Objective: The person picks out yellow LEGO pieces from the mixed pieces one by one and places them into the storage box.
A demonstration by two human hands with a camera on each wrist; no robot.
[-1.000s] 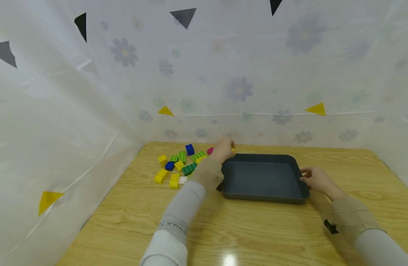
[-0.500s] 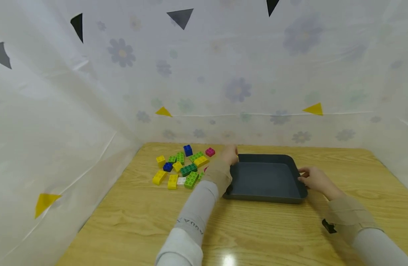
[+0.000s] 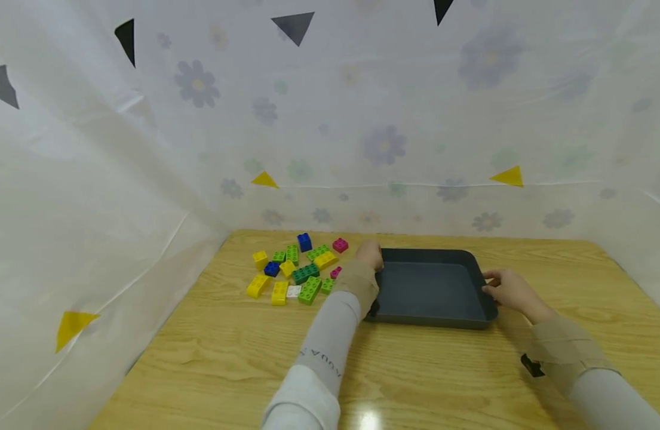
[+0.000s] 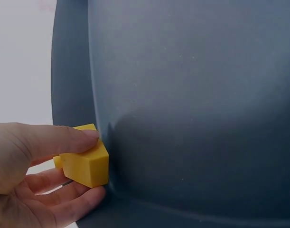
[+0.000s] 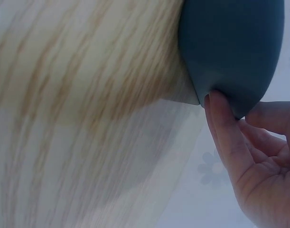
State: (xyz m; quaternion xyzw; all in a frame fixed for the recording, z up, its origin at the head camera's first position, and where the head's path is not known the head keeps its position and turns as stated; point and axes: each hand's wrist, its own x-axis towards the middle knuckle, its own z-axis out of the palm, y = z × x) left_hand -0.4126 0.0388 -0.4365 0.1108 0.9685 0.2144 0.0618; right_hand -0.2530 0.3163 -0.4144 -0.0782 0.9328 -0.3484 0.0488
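Note:
My left hand (image 3: 370, 257) is at the far left corner of a dark grey rectangular tray (image 3: 426, 289). In the left wrist view, its thumb and fingers pinch a yellow toy building block (image 4: 90, 164) against the tray's inner left wall. From the head view that block is hidden behind the hand. At the tray's opposite end, my right hand (image 3: 511, 292) holds the right rim. The right wrist view has the thumb and fingers gripping the tray's edge (image 5: 232, 52) from both sides.
Left of the tray lie loose building blocks, among them a dark green block (image 3: 305, 273), a blue block (image 3: 304, 242), a pink block (image 3: 340, 245) and a white block (image 3: 294, 292). The wooden table (image 3: 227, 370) ends at a patterned sheet (image 3: 330, 137) behind.
Carrying the yellow block, my left hand has moved right and slightly nearer, to the tray's left rim. More blocks show behind the left arm. The right hand keeps its place on the tray.

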